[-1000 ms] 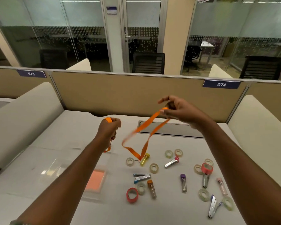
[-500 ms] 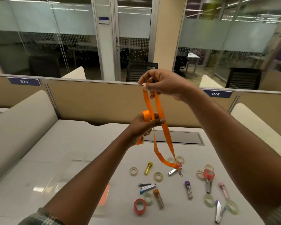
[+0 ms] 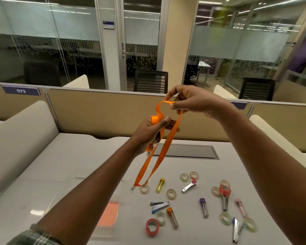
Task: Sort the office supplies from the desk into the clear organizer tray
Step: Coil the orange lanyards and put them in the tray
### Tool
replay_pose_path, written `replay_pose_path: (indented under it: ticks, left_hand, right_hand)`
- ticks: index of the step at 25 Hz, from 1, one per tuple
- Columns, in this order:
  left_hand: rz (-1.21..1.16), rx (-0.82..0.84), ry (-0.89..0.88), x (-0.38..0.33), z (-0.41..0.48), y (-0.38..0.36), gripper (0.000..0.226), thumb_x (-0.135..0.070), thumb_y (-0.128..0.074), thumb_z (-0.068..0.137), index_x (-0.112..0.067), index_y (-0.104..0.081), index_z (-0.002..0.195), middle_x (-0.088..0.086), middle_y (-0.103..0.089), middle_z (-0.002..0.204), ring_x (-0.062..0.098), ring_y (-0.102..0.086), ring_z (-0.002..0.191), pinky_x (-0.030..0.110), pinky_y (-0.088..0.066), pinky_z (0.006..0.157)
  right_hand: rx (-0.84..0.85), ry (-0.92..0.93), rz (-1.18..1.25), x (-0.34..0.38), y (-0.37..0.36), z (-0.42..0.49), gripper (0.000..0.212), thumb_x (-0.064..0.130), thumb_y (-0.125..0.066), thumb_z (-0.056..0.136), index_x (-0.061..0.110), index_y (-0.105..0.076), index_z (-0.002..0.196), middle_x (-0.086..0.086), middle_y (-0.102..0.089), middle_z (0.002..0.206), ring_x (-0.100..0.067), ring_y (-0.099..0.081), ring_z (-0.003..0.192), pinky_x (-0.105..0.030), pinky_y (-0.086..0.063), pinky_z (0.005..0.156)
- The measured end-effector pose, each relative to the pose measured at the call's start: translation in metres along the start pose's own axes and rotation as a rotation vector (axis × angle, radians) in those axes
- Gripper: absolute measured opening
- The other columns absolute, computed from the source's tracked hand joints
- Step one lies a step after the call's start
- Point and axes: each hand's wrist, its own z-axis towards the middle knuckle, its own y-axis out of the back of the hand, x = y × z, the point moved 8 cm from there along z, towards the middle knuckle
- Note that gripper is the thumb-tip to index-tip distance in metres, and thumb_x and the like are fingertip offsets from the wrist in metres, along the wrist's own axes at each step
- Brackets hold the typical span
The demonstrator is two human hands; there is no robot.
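Observation:
An orange lanyard (image 3: 163, 149) hangs in the air above the desk, held by both hands. My left hand (image 3: 151, 133) grips a rolled-up part of it, thumb on top. My right hand (image 3: 191, 101) pinches the strap's upper loop a little higher and to the right. The strap's two strands dangle down to a metal clip (image 3: 133, 188) near the desk. The clear organizer tray (image 3: 102, 232) lies at the lower left, partly behind my left forearm, with an orange pad (image 3: 108, 213) in it.
Scattered on the desk at right: several clear tape rolls (image 3: 171, 194), a red tape roll (image 3: 152, 227), small staplers (image 3: 159, 205), capped tubes (image 3: 203, 207) and a yellow tube (image 3: 160, 185). A cable hatch (image 3: 184, 152) sits at the back, with partition walls behind.
My right hand has come down and moved right with the strap's upper end. My left hand holds the rolled part slightly higher. The dangling end has swung left, toward the tape rolls.

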Motion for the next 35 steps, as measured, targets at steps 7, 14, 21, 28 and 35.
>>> replay_pose_path:
  ticks: [7,14,21,28,35]
  left_hand:
    - [-0.070,0.021,0.039,0.018,-0.003,-0.010,0.042,-0.042,-0.054,0.097,-0.004,-0.068,0.111,0.014,-0.075,0.105,0.010,-0.038,0.049,0.024,-0.034,0.053]
    - [-0.020,0.190,0.090,0.040,-0.012,-0.048,0.031,-0.043,-0.070,0.087,-0.020,-0.072,0.108,0.009,-0.076,0.099,0.025,-0.057,0.069,0.028,-0.040,0.059]
    - [0.166,0.002,0.151,0.049,-0.017,-0.025,0.019,-0.024,-0.068,0.090,-0.006,-0.068,0.093,0.010,-0.073,0.074,0.014,-0.063,0.061,0.019,-0.044,0.052]
    - [0.511,-0.134,0.129,0.024,-0.008,0.022,0.005,-0.012,-0.065,0.089,-0.014,-0.063,0.093,0.006,-0.073,0.079,0.017,-0.073,0.076,0.040,-0.061,0.076]
    - [0.675,-0.145,0.059,-0.002,0.003,0.017,0.011,-0.008,-0.062,0.083,-0.013,-0.067,0.090,0.007,-0.068,0.078,0.017,-0.059,0.067,0.034,-0.054,0.062]
  right_hand:
    - [-0.043,-0.043,-0.261,0.002,-0.019,0.003,0.028,0.041,-0.068,0.089,0.013,-0.068,0.093,-0.008,-0.069,0.088,-0.020,-0.064,0.083,-0.036,-0.053,0.071]
    - [-0.172,-0.016,0.333,-0.002,0.009,0.001,0.011,0.028,-0.067,0.092,0.017,-0.067,0.092,0.003,-0.074,0.073,-0.014,-0.074,0.076,-0.028,-0.054,0.072]
    - [-0.414,-0.053,0.596,-0.067,0.069,-0.015,0.009,0.024,-0.061,0.093,0.017,-0.064,0.088,0.003,-0.071,0.069,-0.019,-0.073,0.076,-0.038,-0.056,0.077]
    - [-0.290,-0.502,0.664,-0.223,-0.035,-0.048,0.010,0.014,-0.058,0.089,0.011,-0.067,0.088,-0.012,-0.072,0.095,-0.023,-0.067,0.083,-0.044,-0.052,0.091]
    - [0.047,-0.335,0.480,-0.196,-0.133,-0.048,0.064,0.032,-0.073,0.086,0.033,-0.043,0.143,0.002,-0.055,0.138,-0.017,-0.057,0.119,-0.036,-0.045,0.096]
